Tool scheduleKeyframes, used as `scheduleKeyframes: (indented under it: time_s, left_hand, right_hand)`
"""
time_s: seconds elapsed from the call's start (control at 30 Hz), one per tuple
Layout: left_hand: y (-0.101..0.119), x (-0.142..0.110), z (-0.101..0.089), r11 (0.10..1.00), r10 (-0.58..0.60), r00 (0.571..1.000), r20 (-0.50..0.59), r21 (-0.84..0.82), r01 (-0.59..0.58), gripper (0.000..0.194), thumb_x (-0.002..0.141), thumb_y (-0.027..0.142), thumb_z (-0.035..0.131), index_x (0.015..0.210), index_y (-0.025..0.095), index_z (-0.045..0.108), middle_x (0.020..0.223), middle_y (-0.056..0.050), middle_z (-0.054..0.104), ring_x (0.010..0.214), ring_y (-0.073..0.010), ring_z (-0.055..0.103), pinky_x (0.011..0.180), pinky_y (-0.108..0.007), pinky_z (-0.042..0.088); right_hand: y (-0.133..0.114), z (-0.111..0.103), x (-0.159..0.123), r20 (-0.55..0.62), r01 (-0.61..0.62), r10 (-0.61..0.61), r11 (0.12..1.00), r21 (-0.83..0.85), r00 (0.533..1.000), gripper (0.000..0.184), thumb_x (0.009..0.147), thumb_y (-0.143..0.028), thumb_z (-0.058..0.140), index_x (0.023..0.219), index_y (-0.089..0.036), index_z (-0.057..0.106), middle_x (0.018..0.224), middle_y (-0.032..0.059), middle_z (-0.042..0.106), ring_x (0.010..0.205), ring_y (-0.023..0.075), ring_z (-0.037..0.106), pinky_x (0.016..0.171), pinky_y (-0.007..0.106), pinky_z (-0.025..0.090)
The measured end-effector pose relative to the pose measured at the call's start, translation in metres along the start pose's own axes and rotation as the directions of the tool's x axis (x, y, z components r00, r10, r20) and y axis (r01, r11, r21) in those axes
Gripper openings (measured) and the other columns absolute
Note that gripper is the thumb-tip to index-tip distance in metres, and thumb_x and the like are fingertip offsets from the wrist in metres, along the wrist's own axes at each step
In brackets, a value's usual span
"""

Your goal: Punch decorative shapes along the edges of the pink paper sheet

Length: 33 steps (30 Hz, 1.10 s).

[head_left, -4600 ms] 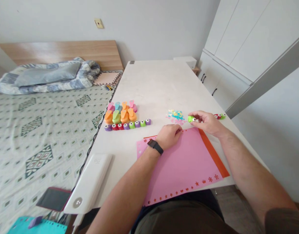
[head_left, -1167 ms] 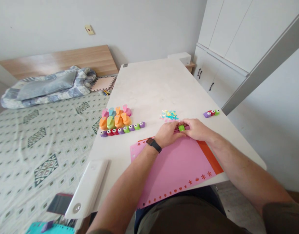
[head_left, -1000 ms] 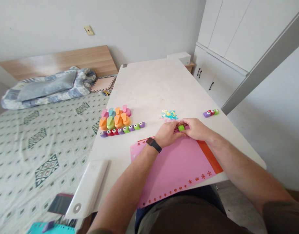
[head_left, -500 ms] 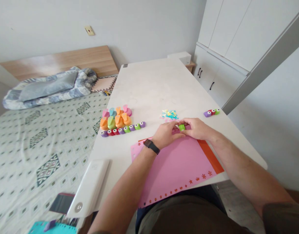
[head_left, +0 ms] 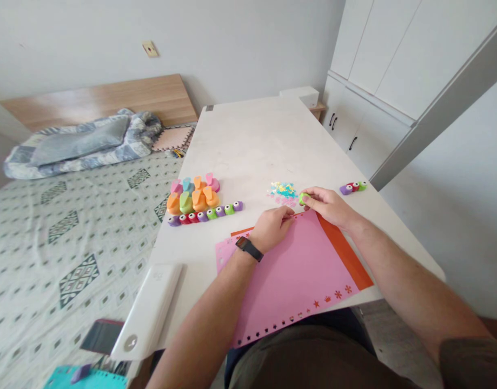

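Observation:
A sheet of pink paper [head_left: 289, 265] with small shapes cut along its near and far edges lies on top of an orange sheet [head_left: 345, 254]. My left hand [head_left: 272, 227], wearing a black watch on the wrist, is closed at the far edge of the pink paper; its fingertips are partly hidden. Just beyond that edge, my right hand [head_left: 327, 205] pinches a small green craft punch [head_left: 303, 199], apart from the paper. Beside the punch lies a pile of yellow, blue and pink paper cut-outs [head_left: 284, 190].
Several small punches [head_left: 205, 215] stand in a row at left, before larger lever punches [head_left: 197, 194]. Three more small punches [head_left: 353, 187] sit at right. A long white device [head_left: 148, 308] lies along the white table's [head_left: 248, 140] left edge, next to a bed [head_left: 90, 227].
The green punch has come off the pink paper's far edge and moved away beside the cut-outs in my right hand. My left hand has drawn slightly back and left, apart from the right.

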<state>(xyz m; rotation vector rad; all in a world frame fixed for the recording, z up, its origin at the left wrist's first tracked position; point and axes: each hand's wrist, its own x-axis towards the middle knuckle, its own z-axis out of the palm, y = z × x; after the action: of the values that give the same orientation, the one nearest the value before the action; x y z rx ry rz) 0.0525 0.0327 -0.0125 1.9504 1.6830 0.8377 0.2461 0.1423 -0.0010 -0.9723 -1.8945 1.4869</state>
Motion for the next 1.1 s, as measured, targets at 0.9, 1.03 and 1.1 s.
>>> scheduleKeyframes:
  time_s: [0.9, 1.03, 1.1]
  left_hand:
    - [0.01, -0.011, -0.006, 0.952, 0.241, 0.968, 0.065, 0.179, -0.249, 0.013, 0.094, 0.02, 0.059, 0.095, 0.021, 0.072, 0.092, -0.005, 0.075, 0.088, -0.0197, 0.067, 0.086, -0.036, 0.048]
    - [0.011, -0.012, -0.008, 0.953, 0.256, 0.964, 0.072, 0.149, -0.264, 0.011, 0.09, 0.018, 0.063, 0.092, 0.02, 0.073, 0.09, -0.005, 0.075, 0.087, -0.0201, 0.067, 0.086, -0.036, 0.048]
    - [0.011, -0.011, -0.008, 0.957, 0.258, 0.964, 0.057, 0.121, -0.263, 0.009, 0.087, 0.017, 0.064, 0.089, 0.02, 0.073, 0.087, -0.004, 0.074, 0.085, -0.0195, 0.067, 0.086, -0.036, 0.048]
  right_hand:
    - [-0.004, 0.003, 0.001, -0.082, -0.007, 0.011, 0.998, 0.058, 0.997, 0.05, 0.094, -0.069, 0.056, 0.097, -0.021, 0.068, 0.099, 0.0072, 0.077, 0.082, 0.0184, 0.07, 0.071, 0.03, 0.049]
    - [-0.005, 0.003, 0.001, -0.077, -0.005, 0.009, 0.999, 0.047, 0.997, 0.049, 0.095, -0.068, 0.055, 0.1, -0.021, 0.068, 0.1, 0.0071, 0.077, 0.083, 0.0183, 0.071, 0.07, 0.029, 0.048]
    - [-0.005, 0.003, 0.0, -0.072, -0.01, 0.014, 0.999, 0.049, 0.997, 0.05, 0.096, -0.068, 0.053, 0.1, -0.021, 0.068, 0.099, 0.0071, 0.077, 0.082, 0.0181, 0.071, 0.07, 0.029, 0.048]
